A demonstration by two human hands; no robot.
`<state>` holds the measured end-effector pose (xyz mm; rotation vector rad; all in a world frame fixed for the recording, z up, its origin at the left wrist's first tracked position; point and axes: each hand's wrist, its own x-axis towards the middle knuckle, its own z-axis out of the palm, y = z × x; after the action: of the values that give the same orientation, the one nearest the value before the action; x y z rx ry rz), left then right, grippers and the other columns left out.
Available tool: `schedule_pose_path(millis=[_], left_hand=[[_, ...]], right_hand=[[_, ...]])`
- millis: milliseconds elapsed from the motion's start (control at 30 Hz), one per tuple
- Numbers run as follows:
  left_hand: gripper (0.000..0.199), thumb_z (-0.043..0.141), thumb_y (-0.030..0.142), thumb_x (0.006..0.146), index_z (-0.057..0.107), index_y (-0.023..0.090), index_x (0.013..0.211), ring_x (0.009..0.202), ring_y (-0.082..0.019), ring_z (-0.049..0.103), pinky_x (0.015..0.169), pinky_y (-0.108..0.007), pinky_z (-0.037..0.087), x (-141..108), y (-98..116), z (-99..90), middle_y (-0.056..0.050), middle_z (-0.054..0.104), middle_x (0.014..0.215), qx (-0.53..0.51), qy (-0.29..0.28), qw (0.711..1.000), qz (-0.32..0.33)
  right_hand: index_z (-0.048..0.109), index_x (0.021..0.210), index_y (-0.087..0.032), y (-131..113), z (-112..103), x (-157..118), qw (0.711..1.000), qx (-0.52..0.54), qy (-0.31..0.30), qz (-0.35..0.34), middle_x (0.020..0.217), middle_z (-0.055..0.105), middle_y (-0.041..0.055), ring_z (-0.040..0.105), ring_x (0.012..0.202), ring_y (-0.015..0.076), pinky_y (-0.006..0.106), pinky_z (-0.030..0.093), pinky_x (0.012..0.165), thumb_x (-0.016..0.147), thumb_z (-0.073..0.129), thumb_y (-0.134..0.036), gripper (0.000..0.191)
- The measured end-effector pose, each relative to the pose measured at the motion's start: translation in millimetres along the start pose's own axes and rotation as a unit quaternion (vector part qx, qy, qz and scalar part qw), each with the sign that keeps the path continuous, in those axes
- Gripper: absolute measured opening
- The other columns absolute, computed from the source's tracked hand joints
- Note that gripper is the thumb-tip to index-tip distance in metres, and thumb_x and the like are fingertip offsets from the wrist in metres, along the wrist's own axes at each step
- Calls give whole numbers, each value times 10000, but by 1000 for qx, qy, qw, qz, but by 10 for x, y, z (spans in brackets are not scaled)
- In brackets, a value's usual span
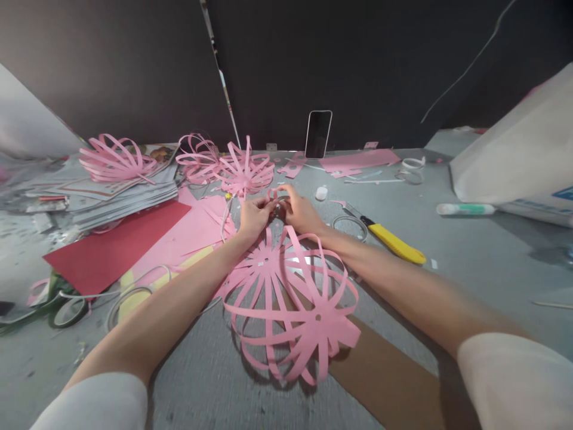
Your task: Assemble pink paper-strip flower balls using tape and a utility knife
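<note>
My left hand (256, 216) and my right hand (301, 211) meet over the middle of the table, fingertips close together. Both are closed in a pinch at a short bit of pink paper strip (273, 193), partly hidden by the fingers. Between my forearms lies a ball-shaped pink paper lantern (319, 307) of curved strips, with a small hole at the hub facing me. Some of its strips rise towards my hands; whether they join the pinched bit, I cannot tell. Just beyond my fingers sits another pink strip lantern (245, 179).
More lanterns (117, 160) rest on stacked papers (147, 200) at left, above red card (123, 248). Tape rolls (69, 312) lie nearer. Right are a yellow cutter knife (396, 243), a glue tube (465, 209) and a white bag (510, 143). A phone (318, 134) leans on the dark panel.
</note>
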<state>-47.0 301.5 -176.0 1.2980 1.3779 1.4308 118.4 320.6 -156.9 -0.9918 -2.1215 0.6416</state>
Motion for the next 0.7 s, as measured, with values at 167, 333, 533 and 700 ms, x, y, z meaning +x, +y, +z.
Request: schedule_pose_path(millis=[167, 333, 533, 700], left_hand=[[266, 750, 346, 832, 668, 174, 645, 496, -112, 503, 500, -251, 386, 9, -19, 9, -1, 597, 562, -5, -4, 1000, 9], [274, 773, 379, 818, 684, 173, 661, 498, -110, 489, 477, -247, 376, -18, 13, 17, -1, 591, 569, -25, -5, 1000, 6], [287, 776, 364, 815, 668, 168, 636, 516, -108, 505, 488, -244, 394, -30, 24, 14, -2, 583, 579, -36, -17, 999, 14], [269, 781, 351, 817, 670, 170, 651, 530, -119, 530, 506, -250, 428, -44, 57, 22, -7, 595, 589, -32, -15, 999, 11]], right_hand=[[513, 1363, -200, 55, 14, 14, 1000, 10, 21, 7, 783, 716, 33, 624, 673, 234, 341, 447, 680, 954, 445, -195, 415], [521, 1360, -227, 88, 26, 19, 999, 29, 14, 8, 813, 733, 37, 654, 701, 247, 353, 470, 692, 951, 460, -227, 414], [534, 1342, -233, 46, 13, 11, 999, 39, 15, -4, 864, 764, 56, 697, 752, 254, 367, 500, 734, 954, 457, -207, 397], [530, 1347, -247, 53, 21, 8, 999, 40, 17, -4, 814, 752, 33, 676, 695, 244, 356, 505, 695, 956, 462, -222, 398]])
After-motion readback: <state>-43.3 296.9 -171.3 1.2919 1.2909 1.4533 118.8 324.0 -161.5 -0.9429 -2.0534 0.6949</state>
